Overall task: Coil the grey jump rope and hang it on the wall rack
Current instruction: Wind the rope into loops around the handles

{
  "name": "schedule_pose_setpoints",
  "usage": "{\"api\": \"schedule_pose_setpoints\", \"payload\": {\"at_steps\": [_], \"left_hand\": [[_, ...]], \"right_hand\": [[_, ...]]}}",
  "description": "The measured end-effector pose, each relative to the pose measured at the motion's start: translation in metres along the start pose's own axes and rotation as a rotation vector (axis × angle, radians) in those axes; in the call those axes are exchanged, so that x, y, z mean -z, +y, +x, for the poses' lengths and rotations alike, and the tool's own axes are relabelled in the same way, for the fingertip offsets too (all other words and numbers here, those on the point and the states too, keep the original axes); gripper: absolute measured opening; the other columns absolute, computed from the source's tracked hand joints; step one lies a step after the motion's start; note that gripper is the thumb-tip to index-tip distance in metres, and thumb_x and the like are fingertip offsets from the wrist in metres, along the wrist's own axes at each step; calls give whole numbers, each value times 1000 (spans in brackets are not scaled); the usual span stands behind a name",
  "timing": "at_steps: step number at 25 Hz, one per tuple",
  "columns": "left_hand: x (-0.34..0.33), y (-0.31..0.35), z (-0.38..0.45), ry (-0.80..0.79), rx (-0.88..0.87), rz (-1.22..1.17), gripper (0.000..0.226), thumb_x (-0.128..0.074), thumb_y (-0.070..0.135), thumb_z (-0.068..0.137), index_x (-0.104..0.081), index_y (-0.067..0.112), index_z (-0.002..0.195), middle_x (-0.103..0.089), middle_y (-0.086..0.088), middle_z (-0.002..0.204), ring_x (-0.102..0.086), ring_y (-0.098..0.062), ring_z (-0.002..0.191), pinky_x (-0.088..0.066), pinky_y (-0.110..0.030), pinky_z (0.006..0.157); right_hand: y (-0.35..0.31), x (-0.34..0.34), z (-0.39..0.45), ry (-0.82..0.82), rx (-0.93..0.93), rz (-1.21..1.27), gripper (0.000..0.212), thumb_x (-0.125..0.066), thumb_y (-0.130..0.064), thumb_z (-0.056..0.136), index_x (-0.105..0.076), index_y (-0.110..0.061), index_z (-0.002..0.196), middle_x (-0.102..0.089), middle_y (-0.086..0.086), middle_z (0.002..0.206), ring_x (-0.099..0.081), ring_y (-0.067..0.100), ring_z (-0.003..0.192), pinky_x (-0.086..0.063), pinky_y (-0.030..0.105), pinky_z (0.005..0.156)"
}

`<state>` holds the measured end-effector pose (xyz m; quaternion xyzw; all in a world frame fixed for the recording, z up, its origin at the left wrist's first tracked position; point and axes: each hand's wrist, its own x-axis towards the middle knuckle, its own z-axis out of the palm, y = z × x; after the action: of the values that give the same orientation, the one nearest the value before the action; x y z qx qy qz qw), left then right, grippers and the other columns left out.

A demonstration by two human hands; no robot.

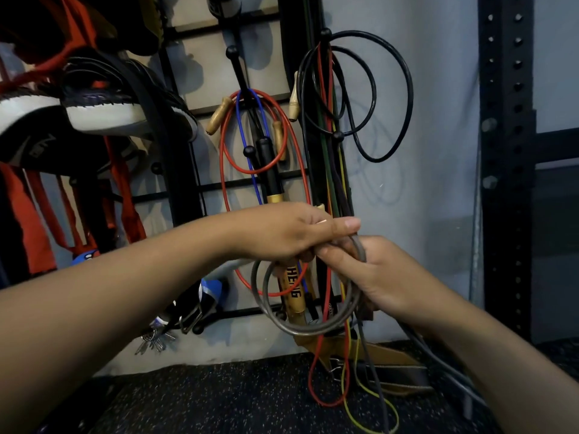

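Observation:
The grey jump rope (283, 325) hangs in a couple of round loops just below my hands, in front of the wall rack (232, 183). My left hand (282, 231) is closed over the top of the loops, thumb pointing right. My right hand (380, 277) grips the same bundle from below and to the right, fingers wrapped around the rope. A grey strand runs from my right hand down toward the lower right. The rack's black ball-tipped pegs (232, 53) stand above my hands.
Red and blue ropes (283, 126) with wooden handles hang on the middle peg, a black rope (391, 98) on the right peg. Shoes (103, 111) sit upper left. Red and yellow bands (344, 399) trail onto the speckled floor. A black perforated upright (504, 151) stands at right.

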<state>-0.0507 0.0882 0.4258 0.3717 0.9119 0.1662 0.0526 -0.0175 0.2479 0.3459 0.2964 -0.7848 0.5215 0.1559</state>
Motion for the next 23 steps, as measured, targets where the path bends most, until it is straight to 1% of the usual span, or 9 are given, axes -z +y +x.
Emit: {"api": "schedule_pose_setpoints", "payload": {"at_steps": [2, 5, 7, 8, 10, 15, 18, 20, 23], "left_hand": [[-1, -5, 2, 56, -49, 235, 57, -36, 51, 106, -68, 8, 91, -46, -6, 66, -40, -7, 48, -40, -18, 50], [5, -16, 1, 91, -88, 399, 51, -37, 48, 107, -62, 13, 80, -51, 2, 66, -46, -7, 56, -41, -20, 57], [14, -24, -6, 141, -18, 87, 58, -39, 56, 104, -57, 6, 79, -43, 2, 63, -39, -11, 51, -36, -23, 50], [18, -29, -9, 178, 7, -155, 56, -41, 58, 102, -51, 9, 77, -38, 2, 62, -33, -13, 50, -31, -24, 48], [18, -37, -13, 271, 9, -625, 48, -44, 58, 101, -46, 18, 74, -31, 5, 62, -26, -11, 48, -25, -23, 46], [19, -54, -12, 678, -54, -1251, 47, -54, 54, 99, -51, 22, 66, -35, 9, 54, -32, -6, 38, -30, -19, 38], [13, -56, -9, 934, -70, -1438, 46, -50, 55, 100, -48, 20, 70, -34, 9, 51, -30, -6, 37, -30, -19, 37], [1, -49, -3, 1017, -122, -1596, 43, -47, 53, 102, -45, 19, 75, -34, 8, 52, -31, -7, 38, -32, -20, 39], [-12, -29, 5, 1079, -182, -1727, 42, -43, 49, 105, -43, 19, 76, -36, 8, 55, -35, -9, 43, -41, -24, 47]], "right_hand": [[4, 2, 0, 13, 11, -33, 31, -60, -17, 101, -63, -32, 73, -57, -25, 41, -57, -13, 45, -40, 4, 49], [9, 7, -3, 37, -18, 7, 9, -69, -24, 95, -74, -22, 89, -58, -18, 45, -56, -5, 42, -42, 9, 48], [15, 20, -4, 91, -99, 59, 29, -73, -39, 89, -73, -11, 80, -47, -10, 47, -46, 8, 41, -53, 31, 48], [18, 26, -5, 119, -151, 80, 37, -72, -44, 86, -69, -9, 75, -44, -3, 49, -47, 14, 45, -62, 45, 60], [20, 35, -6, 133, -197, 135, 42, -69, -49, 85, -61, -10, 71, -41, -3, 47, -51, 19, 49, -59, 57, 87], [21, 42, -8, 27, -218, 64, 46, -58, -50, 94, -56, -11, 69, -38, -4, 42, -60, 25, 45, -56, 62, 88], [29, 34, -6, -16, -243, 101, 45, -48, -41, 103, -67, -4, 89, -38, -2, 46, -62, 27, 45, -58, 63, 83], [30, 20, -1, 7, -223, 294, 39, -47, -38, 104, -70, -6, 107, -38, -2, 53, -61, 23, 49, -60, 59, 87], [27, 0, 8, 8, -211, 519, 62, -63, -67, 82, -68, -18, 120, -44, -4, 61, -57, 18, 59, -60, 52, 92]]}}
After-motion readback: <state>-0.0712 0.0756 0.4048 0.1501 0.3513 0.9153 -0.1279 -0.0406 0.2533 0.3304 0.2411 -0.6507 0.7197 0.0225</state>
